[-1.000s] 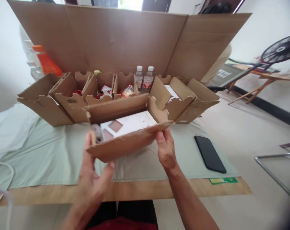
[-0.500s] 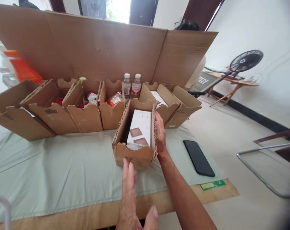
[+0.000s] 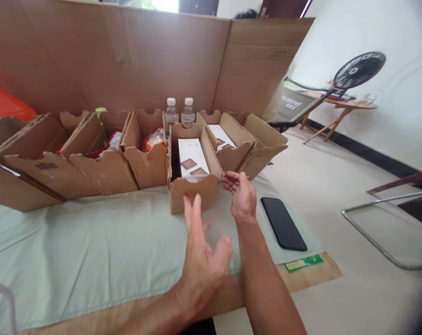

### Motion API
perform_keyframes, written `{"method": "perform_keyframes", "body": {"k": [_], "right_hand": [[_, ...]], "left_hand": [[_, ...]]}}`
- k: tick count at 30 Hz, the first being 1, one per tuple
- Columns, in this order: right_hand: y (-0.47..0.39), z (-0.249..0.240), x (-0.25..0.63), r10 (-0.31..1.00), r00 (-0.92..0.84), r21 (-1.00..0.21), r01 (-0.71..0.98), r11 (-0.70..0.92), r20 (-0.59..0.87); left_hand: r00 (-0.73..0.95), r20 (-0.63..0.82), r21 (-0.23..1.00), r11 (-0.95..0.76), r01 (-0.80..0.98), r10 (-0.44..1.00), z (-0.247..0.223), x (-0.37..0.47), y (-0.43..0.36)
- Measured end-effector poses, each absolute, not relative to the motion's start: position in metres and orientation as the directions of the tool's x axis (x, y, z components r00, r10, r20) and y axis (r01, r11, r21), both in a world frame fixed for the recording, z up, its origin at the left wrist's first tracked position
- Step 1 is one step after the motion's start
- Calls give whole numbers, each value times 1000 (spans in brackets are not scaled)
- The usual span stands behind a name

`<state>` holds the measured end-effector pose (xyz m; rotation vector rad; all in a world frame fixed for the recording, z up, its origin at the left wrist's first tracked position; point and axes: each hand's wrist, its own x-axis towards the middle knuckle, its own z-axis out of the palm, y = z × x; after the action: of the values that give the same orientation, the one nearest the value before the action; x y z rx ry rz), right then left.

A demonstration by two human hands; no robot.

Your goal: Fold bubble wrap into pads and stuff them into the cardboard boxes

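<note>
A cardboard bin [image 3: 192, 190] juts forward from the row of bins, with a white box [image 3: 190, 153] with brown squares inside it. My left hand [image 3: 206, 253] is at the bin's front wall, fingers spread and fingertips at or close to the cardboard; it holds nothing. At the bin's right front corner is my right hand [image 3: 244, 195], its fingers loosely curled and apart, with the fingertips near the edge; whether they touch is hard to tell. Behind the bin stand two clear bottles [image 3: 187, 114] with white caps.
More bins stand left, one with a red packet [image 3: 153, 139]; others stand right, one holding a white box [image 3: 220, 136]. A tall cardboard sheet [image 3: 144, 56] rises behind. A black phone [image 3: 283, 223] lies on the green cloth [image 3: 109, 246]. Further right is a fan [image 3: 359, 70].
The jutting bin has moved back toward the row and turned somewhat. My right hand has come off its side toward the front corner. My left hand has followed forward. The view has shifted too.
</note>
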<state>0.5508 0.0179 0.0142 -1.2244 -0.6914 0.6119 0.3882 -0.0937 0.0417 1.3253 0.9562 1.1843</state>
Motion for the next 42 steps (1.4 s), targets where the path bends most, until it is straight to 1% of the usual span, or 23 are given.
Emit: {"method": "perform_keyframes", "body": {"k": [2,5,8,11,14,16,17,19,20,22,24,27,29,32,35,37,39,40,41,42], "right_hand": [[19,12,553,714,690,-976,-54,209,115],[22,8,549,688,719,-984,-34,178,100],[25,3,544,689,714,-986,11,169,126],[24,3,540,702,688,-980,76,184,185],[17,11,529,726,637,-966,152,210,258],[10,23,513,763,575,-956,188,226,294],[7,32,503,794,518,-946,217,238,319],[5,52,480,861,334,-907,311,283,383],[8,64,468,884,219,-873,371,316,413],[24,86,445,894,10,-780,493,385,448],[49,102,424,892,-95,-675,620,400,442],[88,115,401,921,-105,-503,811,298,376],[101,117,392,934,-75,-435,870,233,350],[87,115,386,929,-54,-403,890,211,366],[36,112,392,921,-66,-378,899,223,385],[-10,112,401,897,-140,-371,875,310,420],[-58,110,416,850,-226,-379,820,430,476],[-81,109,425,831,-237,-394,793,465,503],[-102,106,436,823,-204,-414,784,461,531],[-121,103,447,819,-101,-442,801,403,564]], "left_hand": [[181,96,993,-83,-83,979,47,400,-65],[183,97,995,-96,-16,978,50,412,-23],[267,63,992,-90,87,962,43,414,4],[383,22,982,-91,163,923,31,402,1],[476,3,971,-115,208,880,18,369,-29],[532,10,963,-152,224,847,8,337,-55],[575,39,952,-205,227,817,3,319,-69],[602,89,942,-264,209,794,-10,283,-92],[605,144,937,-304,172,783,-16,267,-102],[588,255,922,-377,92,768,-26,240,-116],[568,352,900,-436,14,744,-33,223,-123],[526,423,887,-457,-71,738,-35,216,-125],[494,422,894,-438,-89,760,-34,216,-124],[432,390,916,-392,-88,813,-31,215,-126],[353,365,929,-363,-73,861,-31,209,-131],[283,324,943,-332,-19,903,-33,203,-134],[151,254,963,-264,47,955,-34,197,-134],[72,215,973,-220,70,974,-34,193,-132],[-1,178,981,-177,85,984,-33,190,-129],[-61,150,985,-144,93,987,-31,188,-125]]}}
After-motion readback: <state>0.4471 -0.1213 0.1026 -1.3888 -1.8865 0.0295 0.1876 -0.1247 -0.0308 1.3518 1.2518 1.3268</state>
